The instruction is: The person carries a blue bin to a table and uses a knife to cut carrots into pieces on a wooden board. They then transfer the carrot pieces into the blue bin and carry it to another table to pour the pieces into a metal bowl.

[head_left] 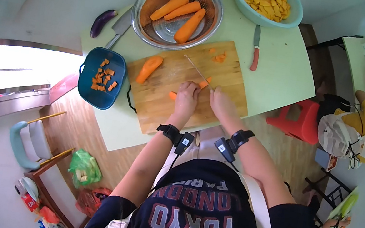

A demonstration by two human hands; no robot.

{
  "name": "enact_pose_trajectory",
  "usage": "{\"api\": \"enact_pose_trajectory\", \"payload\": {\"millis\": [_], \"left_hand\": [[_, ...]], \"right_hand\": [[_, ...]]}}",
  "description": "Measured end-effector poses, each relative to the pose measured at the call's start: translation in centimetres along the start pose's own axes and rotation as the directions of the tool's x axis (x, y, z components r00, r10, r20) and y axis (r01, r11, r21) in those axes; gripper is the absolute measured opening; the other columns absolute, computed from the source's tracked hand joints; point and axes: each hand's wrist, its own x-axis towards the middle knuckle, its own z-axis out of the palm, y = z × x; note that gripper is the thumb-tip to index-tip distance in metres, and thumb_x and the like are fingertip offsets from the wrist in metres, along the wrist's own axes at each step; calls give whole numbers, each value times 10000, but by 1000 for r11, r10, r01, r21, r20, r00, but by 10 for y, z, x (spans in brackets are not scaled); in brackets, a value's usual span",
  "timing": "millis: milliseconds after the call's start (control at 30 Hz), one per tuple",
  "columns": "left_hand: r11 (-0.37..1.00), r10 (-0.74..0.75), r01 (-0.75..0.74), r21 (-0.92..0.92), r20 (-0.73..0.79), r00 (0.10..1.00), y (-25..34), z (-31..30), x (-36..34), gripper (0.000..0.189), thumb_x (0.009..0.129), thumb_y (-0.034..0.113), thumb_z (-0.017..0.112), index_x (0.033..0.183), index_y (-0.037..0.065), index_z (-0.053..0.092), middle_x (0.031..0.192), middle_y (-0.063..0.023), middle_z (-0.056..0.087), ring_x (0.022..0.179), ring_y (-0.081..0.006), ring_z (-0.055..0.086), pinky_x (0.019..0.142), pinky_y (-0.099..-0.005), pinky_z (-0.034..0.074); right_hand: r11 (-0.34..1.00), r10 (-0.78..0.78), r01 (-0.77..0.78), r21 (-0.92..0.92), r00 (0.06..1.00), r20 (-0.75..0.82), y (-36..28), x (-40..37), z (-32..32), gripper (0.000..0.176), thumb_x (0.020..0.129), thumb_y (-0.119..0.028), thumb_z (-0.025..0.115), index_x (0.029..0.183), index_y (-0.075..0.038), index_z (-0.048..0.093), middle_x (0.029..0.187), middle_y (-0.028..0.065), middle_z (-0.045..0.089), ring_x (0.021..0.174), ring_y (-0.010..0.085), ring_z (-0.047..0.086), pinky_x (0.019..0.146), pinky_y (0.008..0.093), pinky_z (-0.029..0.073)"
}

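Note:
On the wooden cutting board (159,110), my left hand (188,96) has its fingers bent together around a carrot piece (204,83). My right hand (221,105) is closed on a knife, and the knife's thin blade (195,68) points up and left across the board beside that piece. A thick carrot length (150,69) lies at the board's left. Another small piece (172,95) sits just left of my left hand. Thin orange scraps (219,58) lie near the far edge.
A metal bowl (214,23) holds several carrots. Around the board are a blue basket (83,79) of carrot cubes, an eggplant (103,23), a cleaver (121,25), a red-handled knife (256,54) and a light-blue basin (295,17) of yellow slices. Other people sit at right near a red stool (295,121).

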Motion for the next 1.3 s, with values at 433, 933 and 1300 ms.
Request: {"api": "enact_pose_trajectory", "payload": {"millis": [433,933,1300], "left_hand": [[964,50,-54,259,23,998,-1,9,-3,130,775,32,577,902,49,593,885,-154,561,834,-343,537,692,-415,459],[980,74,-76,185,21,997,1,7,-3,117,777,21,567,892,36,572,884,-157,563,839,-351,514,714,-420,448],[997,-37,41,-58,80,996,-5,-8,-4,85,761,26,594,844,16,580,856,-151,572,823,-341,537,709,-407,452]], "right_hand": [[995,59,-50,-90,993,104,-6,-43,-12,151,856,-130,473,845,7,536,689,196,625,645,360,633,578,464,498],[1000,-10,10,-17,1000,15,1,-12,10,181,858,-137,479,803,18,555,678,206,613,648,358,626,561,435,499],[998,-54,53,36,998,26,6,-30,-8,219,851,-198,505,811,9,566,680,235,600,635,395,597,570,470,474]]}}
